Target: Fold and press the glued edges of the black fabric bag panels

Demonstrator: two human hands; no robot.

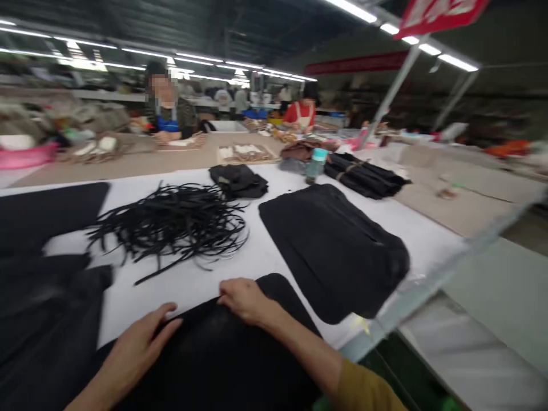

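Note:
A black leather-like panel (222, 354) with rounded corners lies at the near edge of a white-topped table (141, 294). My right hand (244, 298) has its fingers curled closed on the panel's far edge. At the same edge, further left, my left hand (139, 345) rests with thumb and forefinger apart; its other fingers are partly hidden. Beyond them lies a loose heap of thin black strips (175, 222). A pile of similar black panels (334, 245) is to the right, and more black material (47, 308) lies to the left.
Folded black pieces (240, 180), a tied black bundle (363, 174) and a jar with a turquoise lid (315, 165) stand further back. Two co-workers (169, 117) sit across the tables. The table's right edge (428, 291) slants past the panel pile.

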